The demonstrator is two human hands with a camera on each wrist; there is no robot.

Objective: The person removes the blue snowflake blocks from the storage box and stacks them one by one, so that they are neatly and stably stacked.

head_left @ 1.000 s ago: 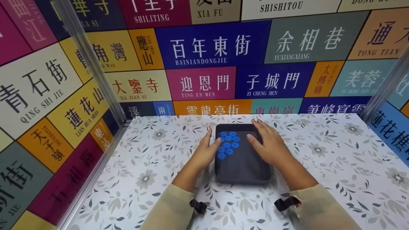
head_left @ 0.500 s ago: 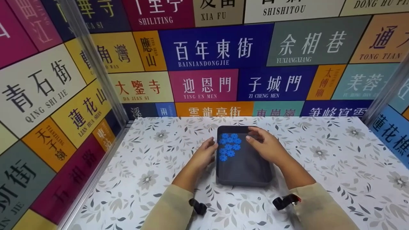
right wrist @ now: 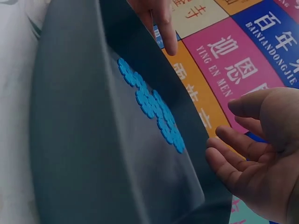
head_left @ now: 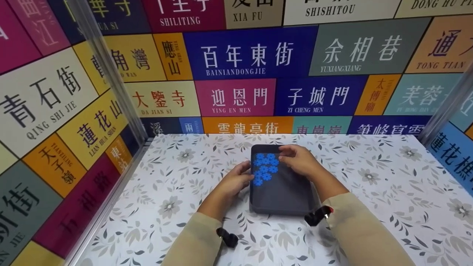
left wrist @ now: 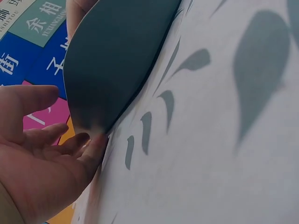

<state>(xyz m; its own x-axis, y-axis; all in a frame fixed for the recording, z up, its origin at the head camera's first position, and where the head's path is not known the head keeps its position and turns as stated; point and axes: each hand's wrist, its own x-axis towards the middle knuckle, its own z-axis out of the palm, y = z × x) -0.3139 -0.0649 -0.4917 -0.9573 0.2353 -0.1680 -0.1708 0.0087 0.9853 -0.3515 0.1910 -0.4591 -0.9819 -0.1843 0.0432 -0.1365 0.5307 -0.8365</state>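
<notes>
A dark grey rectangular tray [head_left: 282, 197] lies on the table in the head view. Several blue flower-shaped pieces [head_left: 266, 176] sit joined or close together in its upper left part; the right wrist view shows the pieces [right wrist: 148, 100] flat on the tray floor. My left hand [head_left: 232, 183] is at the tray's left side, and the left wrist view has its fingertips at the outer wall [left wrist: 112, 60], thumb apart. Over the tray's upper right hovers my right hand [head_left: 300, 159], fingers loosely bent near the pieces. Between its thumb and fingers [right wrist: 250, 151] I see nothing held.
The white table [head_left: 192, 214] has a leaf-and-flower print. Behind it stands a wall [head_left: 240, 96] of coloured name panels, with another panelled wall [head_left: 40, 96] at the left. Black wrist straps [head_left: 227, 237] sit on both sleeves.
My right hand has left the tray's right rim and moved left over the inside, its fingers drawing in. The left hand has shifted slightly down along the left side. The pieces look unmoved.
</notes>
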